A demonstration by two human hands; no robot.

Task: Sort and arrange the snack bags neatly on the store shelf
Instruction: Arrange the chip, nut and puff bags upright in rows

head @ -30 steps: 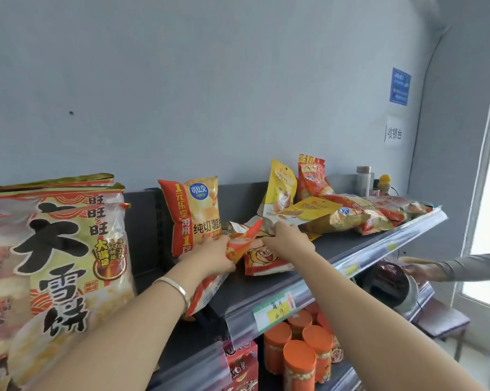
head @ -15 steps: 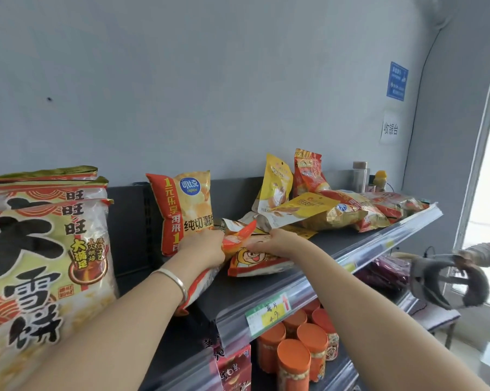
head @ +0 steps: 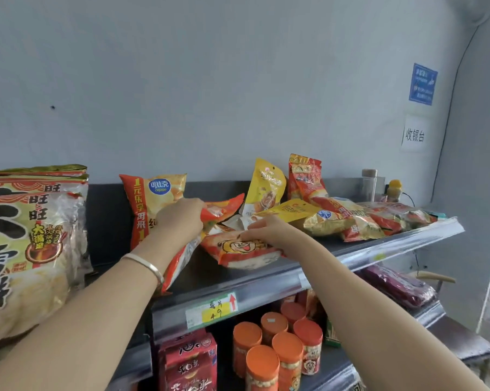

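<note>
1. On my feed the left hand [head: 179, 218] is wrapped round an orange bag [head: 224, 208], fingers curled over its middle. The bag tilts, its top corner up to the right and its bottom end down by the bracelet [head: 145, 263] on that wrist.
2. The right hand [head: 269, 230] has its fingers curled onto the upper edge of the face bag [head: 246, 251], gripping it. I cannot see the thumb.
3. The face bag lies flat on the shelf [head: 266, 280], near the front edge and just right of the orange bag.
4. Behind the left hand I see a chip bag [head: 153, 198] standing upright against the back panel, partly covered by that hand.
5. Behind the right hand a yellow bag [head: 269, 184] and a red bag [head: 304, 176] stand side by side at the back. A flat yellow pack [head: 289, 210] lies in front of them.
6. To the right, a heap [head: 348, 221] of bags lies flat and overlapping, running towards the shelf's right end.
7. At far left, big cracker bags [head: 26, 244] stand upright, well apart from the face bag.
8. A price tag [head: 212, 309] sits on the front rail below the face bag. Under it I make out orange-lidded cans [head: 266, 348], with red cartons [head: 187, 359] to their left.
9. A bottle [head: 369, 184] stands at the back right.
</note>
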